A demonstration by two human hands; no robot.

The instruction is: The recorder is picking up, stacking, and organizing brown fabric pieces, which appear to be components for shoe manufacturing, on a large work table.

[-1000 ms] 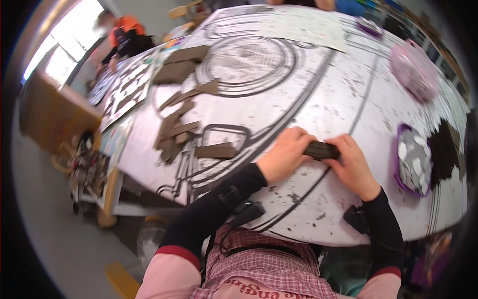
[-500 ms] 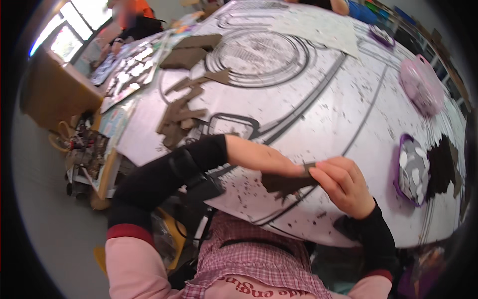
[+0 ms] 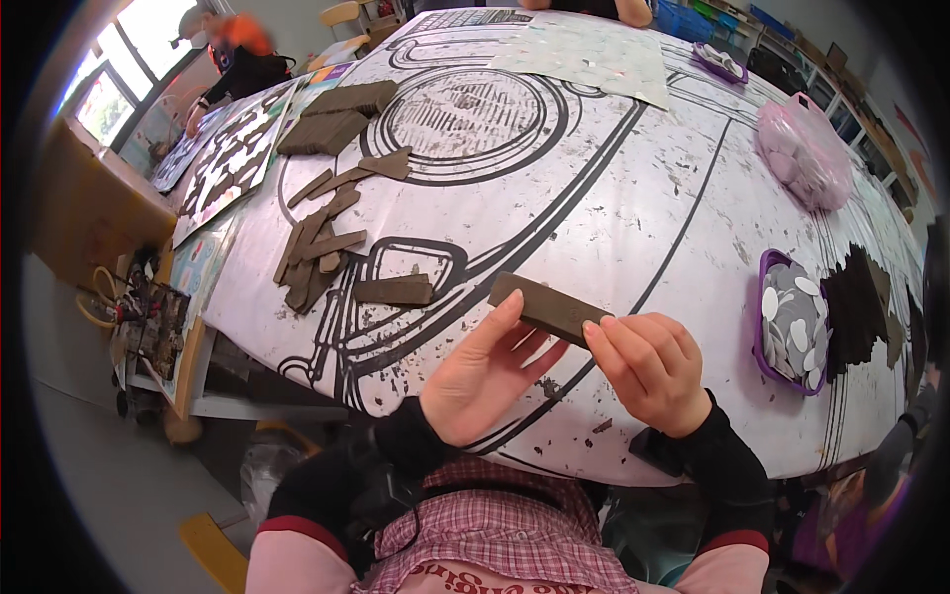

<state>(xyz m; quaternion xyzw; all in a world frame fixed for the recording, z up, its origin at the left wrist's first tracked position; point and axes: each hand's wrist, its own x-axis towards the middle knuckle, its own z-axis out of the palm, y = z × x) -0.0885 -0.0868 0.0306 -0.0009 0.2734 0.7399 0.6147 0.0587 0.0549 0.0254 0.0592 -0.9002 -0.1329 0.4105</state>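
Note:
A dark brown, flat rectangular strip (image 3: 551, 308) is held up over the near part of the table, slanting down to the right. My left hand (image 3: 480, 371) grips its left end, thumb on top and fingers beneath. My right hand (image 3: 653, 368) pinches the other end between thumb and fingertips. To the left, a short brown piece (image 3: 393, 290) lies flat, and beyond it sits a loose heap of similar strips (image 3: 322, 238). Farther back are larger brown blocks (image 3: 332, 119). I cannot make out the material.
At right stand a purple basket (image 3: 757, 346) of white and grey discs, a ragged dark sheet (image 3: 856, 307) and a pink bag (image 3: 807, 153). Dark scraps dot the line-patterned white table cover (image 3: 594, 247). A person (image 3: 233, 54) is at the far left; another's arms (image 3: 589, 10) show opposite.
My left hand has drawn back from its reach across to the right. A bunch of brown pieces with uneven ends was between my hands; now a single-looking strip is held level. The view has shifted.

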